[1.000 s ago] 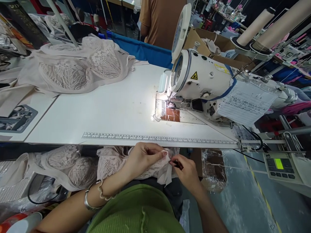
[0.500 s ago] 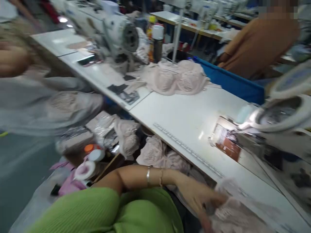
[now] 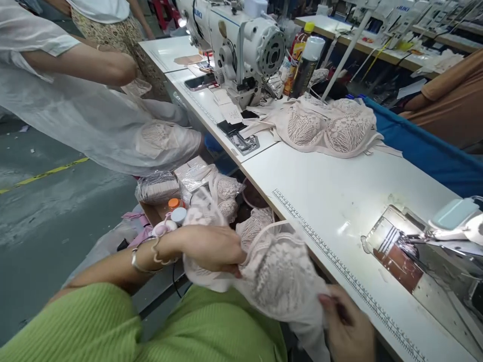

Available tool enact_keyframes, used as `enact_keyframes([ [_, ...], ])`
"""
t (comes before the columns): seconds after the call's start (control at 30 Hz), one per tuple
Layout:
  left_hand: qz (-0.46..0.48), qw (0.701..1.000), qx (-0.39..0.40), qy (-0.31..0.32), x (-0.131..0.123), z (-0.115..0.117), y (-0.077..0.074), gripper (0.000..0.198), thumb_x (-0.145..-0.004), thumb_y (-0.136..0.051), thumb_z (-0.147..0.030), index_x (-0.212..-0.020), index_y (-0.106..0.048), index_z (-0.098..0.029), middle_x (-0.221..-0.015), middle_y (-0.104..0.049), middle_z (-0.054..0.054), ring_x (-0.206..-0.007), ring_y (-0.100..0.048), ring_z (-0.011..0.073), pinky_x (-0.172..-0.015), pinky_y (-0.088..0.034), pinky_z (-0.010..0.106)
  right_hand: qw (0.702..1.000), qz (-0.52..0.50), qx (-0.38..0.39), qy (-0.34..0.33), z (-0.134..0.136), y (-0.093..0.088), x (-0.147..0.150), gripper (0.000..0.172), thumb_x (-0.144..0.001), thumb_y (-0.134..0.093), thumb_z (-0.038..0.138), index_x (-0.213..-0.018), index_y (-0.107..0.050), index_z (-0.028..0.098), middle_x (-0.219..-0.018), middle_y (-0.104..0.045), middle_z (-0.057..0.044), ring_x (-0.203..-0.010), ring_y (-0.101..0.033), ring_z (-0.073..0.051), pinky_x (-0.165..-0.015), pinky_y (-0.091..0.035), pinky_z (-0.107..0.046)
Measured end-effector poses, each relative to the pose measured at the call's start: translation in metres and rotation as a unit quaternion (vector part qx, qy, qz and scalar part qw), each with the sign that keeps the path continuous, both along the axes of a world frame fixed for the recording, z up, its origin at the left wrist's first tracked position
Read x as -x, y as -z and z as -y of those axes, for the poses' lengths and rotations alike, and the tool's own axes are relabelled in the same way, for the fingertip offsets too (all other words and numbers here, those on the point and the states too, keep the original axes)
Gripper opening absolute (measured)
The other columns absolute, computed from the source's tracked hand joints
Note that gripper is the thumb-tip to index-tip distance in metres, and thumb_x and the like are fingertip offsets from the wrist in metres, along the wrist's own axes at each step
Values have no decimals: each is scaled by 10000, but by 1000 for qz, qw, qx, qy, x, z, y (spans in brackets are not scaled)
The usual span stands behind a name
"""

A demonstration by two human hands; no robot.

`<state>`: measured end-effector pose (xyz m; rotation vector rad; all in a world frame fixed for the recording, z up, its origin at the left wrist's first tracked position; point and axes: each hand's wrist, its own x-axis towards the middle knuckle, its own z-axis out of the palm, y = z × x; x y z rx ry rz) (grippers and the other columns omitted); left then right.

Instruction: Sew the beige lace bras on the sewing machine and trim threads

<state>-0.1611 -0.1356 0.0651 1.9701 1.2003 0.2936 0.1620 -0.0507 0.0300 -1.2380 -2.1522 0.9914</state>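
Observation:
A pale pink lace bra (image 3: pixel 281 276) is stretched between my hands over my lap, beside the table's front edge. My left hand (image 3: pixel 215 247) is closed on it near the middle, between the two cups, its fingertips partly hidden. My right hand (image 3: pixel 349 322) pinches the bra's side band between thumb and fingers, slightly blurred. Beyond them, another bra (image 3: pixel 328 130) lies cups up on the white table (image 3: pixel 317 176). More lace bras (image 3: pixel 226 188) are heaped below the table edge, partly covered by the held one.
A sewing machine (image 3: pixel 241 48) stands at the back, a second one's lit needle area (image 3: pixel 400 251) at the right. Spray cans (image 3: pixel 307 65), a phone (image 3: pixel 199 82) and a blue cloth bin (image 3: pixel 418 146) are behind. A person in a white shirt (image 3: pixel 75 100) is at the left.
The bra has come up from the table's front edge and is now spread between both hands. My left hand has moved left; my right hand has come into view. The camera view has shifted.

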Motion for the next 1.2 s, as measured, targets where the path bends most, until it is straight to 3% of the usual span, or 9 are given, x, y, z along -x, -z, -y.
enact_keyframes([
  [0.27,93,984,149,-35,-41,-23,46,221,-975,-580,-329,-824,-592,-168,-654,-561,5,-553,-480,145,-519,-357,250,995,-25,-36,94,5,9,-27,439,-940,-568,562,-731,-673,191,-539,-567,7,-471,-515,-142,-453,-413,-209],
  [0.4,116,972,187,87,-85,-48,74,343,-981,-542,-484,-823,-584,-183,-605,-514,-11,-493,-432,133,-478,-336,250,978,-20,74,196,20,5,-96,452,-902,-599,614,-719,-628,202,-569,-601,-6,-496,-551,-162,-455,-442,-214],
  [0.57,12,966,170,193,-120,-44,111,357,-933,-637,-419,-668,-623,-180,-608,-614,31,-509,-518,150,-470,-334,247,964,125,216,92,66,57,-138,500,-865,-554,662,-700,-666,203,-616,-677,-33,-566,-637,-204,-524,-493,-251],
  [0.7,-48,978,138,151,-107,-32,107,260,-894,-694,-396,-965,-717,-147,-918,-723,137,-773,-674,256,-602,-437,280,943,261,208,7,94,96,-148,384,-886,-515,469,-650,-705,232,-531,-659,-41,-515,-662,-230,-506,-455,-269],
  [0.9,5,977,174,123,-52,-29,81,426,-873,-713,-377,-1257,-685,-194,-1280,-672,156,-1133,-651,315,-854,-502,320,960,244,113,81,64,77,-129,407,-964,-400,438,-971,-745,221,-543,-659,-50,-426,-619,-218,-422,-399,-259],
  [1.0,138,948,286,-18,-4,-44,86,398,-775,-818,-381,-1127,-758,-203,-1167,-749,117,-1071,-688,297,-864,-537,320,979,185,76,46,47,70,-102,508,-1002,-340,532,-997,-741,221,-558,-635,-45,-452,-606,-197,-454,-446,-249],
  [1.07,160,875,370,-266,37,-56,99,290,-688,-893,-330,-881,-776,-148,-840,-775,89,-818,-720,271,-696,-564,306,983,170,65,9,42,72,-89,527,-1004,-340,560,-987,-744,223,-587,-642,-52,-468,-601,-181,-467,-458,-231],
  [1.1,144,809,359,-442,57,-60,107,266,-641,-922,-277,-788,-757,-128,-722,-742,71,-720,-710,267,-615,-554,299,984,168,62,-4,40,75,-86,525,-1006,-342,561,-986,-745,224,-589,-640,-50,-467,-596,-174,-471,-461,-222],
  [1.2,116,729,267,-620,106,-62,138,196,-901,-732,-300,-952,-712,-111,-881,-722,65,-795,-699,206,-686,-581,306,984,170,42,-13,34,86,-87,498,-1010,-351,536,-1003,-742,226,-560,-607,-29,-453,-573,-158,-498,-479,-204],
])
